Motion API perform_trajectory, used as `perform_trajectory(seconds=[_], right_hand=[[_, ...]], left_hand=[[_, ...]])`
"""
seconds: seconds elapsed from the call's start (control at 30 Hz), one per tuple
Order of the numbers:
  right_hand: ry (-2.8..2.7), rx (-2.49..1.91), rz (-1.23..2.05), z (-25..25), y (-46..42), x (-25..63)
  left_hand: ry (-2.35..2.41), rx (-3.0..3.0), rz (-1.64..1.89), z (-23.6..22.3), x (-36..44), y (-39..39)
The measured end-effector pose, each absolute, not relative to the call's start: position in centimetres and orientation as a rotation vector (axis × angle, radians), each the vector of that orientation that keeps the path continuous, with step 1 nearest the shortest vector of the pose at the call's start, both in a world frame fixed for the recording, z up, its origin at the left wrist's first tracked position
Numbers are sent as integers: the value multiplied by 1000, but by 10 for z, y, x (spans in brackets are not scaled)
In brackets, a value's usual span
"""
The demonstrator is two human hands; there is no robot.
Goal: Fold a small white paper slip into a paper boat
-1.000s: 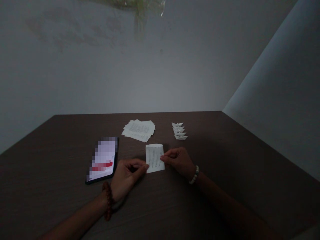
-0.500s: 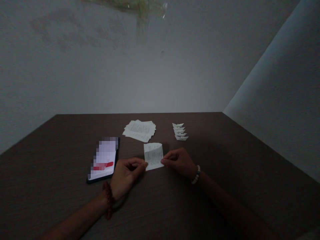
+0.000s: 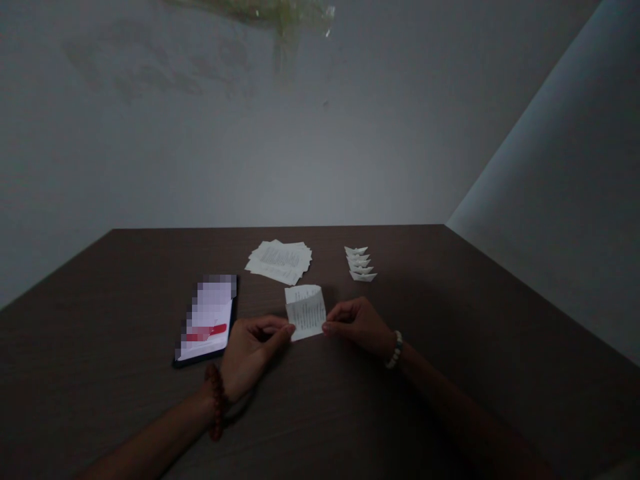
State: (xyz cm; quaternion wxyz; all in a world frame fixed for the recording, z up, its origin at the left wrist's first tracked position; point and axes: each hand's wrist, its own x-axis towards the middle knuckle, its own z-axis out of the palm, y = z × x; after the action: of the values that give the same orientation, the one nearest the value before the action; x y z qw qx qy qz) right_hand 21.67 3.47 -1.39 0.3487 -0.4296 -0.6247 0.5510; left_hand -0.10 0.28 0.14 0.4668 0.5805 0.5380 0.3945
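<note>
A small printed paper sheet (image 3: 305, 312) stands out in front of me, slightly tilted and bowed, with lines of text on it. My left hand (image 3: 250, 353) pinches its lower left edge between the fingertips. My right hand (image 3: 357, 327) holds the opposite edge the same way. A dark beaded bracelet (image 3: 215, 402) circles my left wrist, and a pale beaded bracelet (image 3: 395, 350) circles my right wrist. Just left of my left hand lies a phone (image 3: 205, 320) with a pixelated screen.
A loose stack of printed paper sheets (image 3: 279, 262) lies beyond the held sheet. Several small folded paper boats (image 3: 360, 264) sit in an overlapping row to its right. All of this rests on a dark wood-grain table (image 3: 125, 313), with walls beyond its far edge.
The held sheet has moved slightly left, and it now bows and tilts more. My right hand's fingertips have shifted down along its edge.
</note>
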Motion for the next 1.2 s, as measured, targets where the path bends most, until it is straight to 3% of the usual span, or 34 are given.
perform_trajectory(seconds=[0.33, 0.77, 1.2], right_hand=[[-1544, -1179, 1251, -12, 34, 210], [-1451, -1165, 1332, -7, 34, 209], [-1586, -1135, 1313, -11, 35, 210]], left_hand=[[1270, 1430, 943, 4, 0, 1], [1270, 1525, 883, 3, 0, 2], [1360, 1449, 1037, 4, -1, 6]])
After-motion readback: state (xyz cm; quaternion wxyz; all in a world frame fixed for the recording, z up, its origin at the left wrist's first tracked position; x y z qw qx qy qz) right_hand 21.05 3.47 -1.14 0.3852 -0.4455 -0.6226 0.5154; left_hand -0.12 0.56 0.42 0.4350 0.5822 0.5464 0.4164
